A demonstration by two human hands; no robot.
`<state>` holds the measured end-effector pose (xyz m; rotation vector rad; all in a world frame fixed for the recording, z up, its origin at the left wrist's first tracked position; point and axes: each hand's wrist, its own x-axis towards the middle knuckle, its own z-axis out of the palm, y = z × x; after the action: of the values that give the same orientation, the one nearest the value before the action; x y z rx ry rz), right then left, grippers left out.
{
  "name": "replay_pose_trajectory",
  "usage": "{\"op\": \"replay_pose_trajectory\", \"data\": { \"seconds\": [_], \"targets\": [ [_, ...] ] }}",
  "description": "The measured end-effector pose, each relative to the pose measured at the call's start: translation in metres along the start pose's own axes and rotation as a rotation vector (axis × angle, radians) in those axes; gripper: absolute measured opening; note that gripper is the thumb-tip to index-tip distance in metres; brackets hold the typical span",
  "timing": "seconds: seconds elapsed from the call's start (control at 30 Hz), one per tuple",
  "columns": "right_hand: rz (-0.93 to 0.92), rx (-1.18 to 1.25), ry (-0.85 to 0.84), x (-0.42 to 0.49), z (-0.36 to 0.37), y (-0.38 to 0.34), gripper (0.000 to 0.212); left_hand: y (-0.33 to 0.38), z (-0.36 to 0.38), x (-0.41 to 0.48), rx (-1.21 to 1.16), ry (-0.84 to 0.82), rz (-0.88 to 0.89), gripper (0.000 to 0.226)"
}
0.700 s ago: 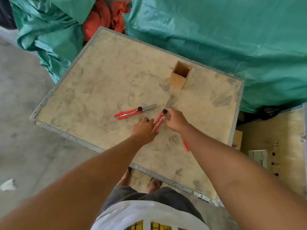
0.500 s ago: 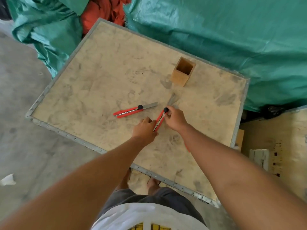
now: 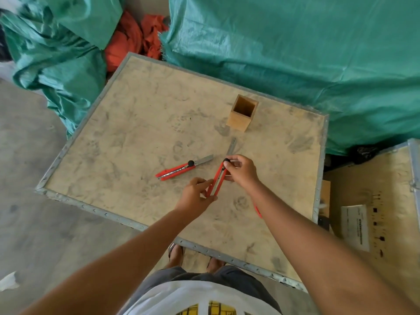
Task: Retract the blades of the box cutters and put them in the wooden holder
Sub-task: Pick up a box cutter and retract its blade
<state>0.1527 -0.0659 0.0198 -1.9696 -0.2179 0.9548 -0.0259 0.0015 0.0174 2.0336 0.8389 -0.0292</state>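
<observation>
Both hands hold one red box cutter [image 3: 217,179] just above the wooden board [image 3: 136,137]. My left hand [image 3: 195,197] pinches its rear end. My right hand [image 3: 242,170] grips near the black knob at the front, and the grey blade [image 3: 231,146] sticks out toward the holder. A second red box cutter [image 3: 176,171] lies flat to the left with its blade out. The wooden holder [image 3: 242,113], a square open-topped box, stands upright beyond the hands with nothing showing inside. A sliver of a third red object [image 3: 258,210] peeks from under my right forearm.
Green tarpaulin [image 3: 295,53] covers bulky shapes behind and to the left of the board, with an orange cloth [image 3: 134,42] between them. A second wooden crate [image 3: 372,201] with a paper label stands to the right. Concrete floor [image 3: 34,201] lies to the left.
The held box cutter has been lifted slightly and my left hand has shifted down to its rear end. The head view has tilted a little.
</observation>
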Motion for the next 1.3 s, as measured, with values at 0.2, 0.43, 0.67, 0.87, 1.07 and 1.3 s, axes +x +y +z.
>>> {"op": "replay_pose_trajectory", "data": {
  "seconds": [0.2,0.43,0.67,0.87,1.07,1.3],
  "targets": [
    [-0.126,0.172,-0.083,-0.040,-0.025,-0.045,0.024,0.031,-0.046,-0.018,-0.252,-0.083,0.028,0.062],
    [-0.252,0.076,-0.223,-0.090,-0.039,-0.073,0.024,0.057,-0.078,-0.042,-0.387,-0.004,0.120,0.059],
    [-0.364,-0.097,-0.284,-0.119,-0.034,-0.069,0.024,0.058,-0.088,-0.054,-0.427,0.024,0.157,0.061],
    [-0.405,-0.136,-0.273,-0.131,-0.033,-0.061,0.030,0.061,-0.090,-0.055,-0.444,0.014,0.161,0.059],
    [-0.409,-0.131,-0.172,-0.142,-0.043,-0.062,0.017,0.079,-0.089,-0.062,-0.445,-0.003,0.192,0.056],
    [-0.444,-0.125,-0.218,-0.147,-0.064,-0.060,0.029,0.096,-0.070,-0.067,-0.508,0.032,0.194,0.058]
  ]
}}
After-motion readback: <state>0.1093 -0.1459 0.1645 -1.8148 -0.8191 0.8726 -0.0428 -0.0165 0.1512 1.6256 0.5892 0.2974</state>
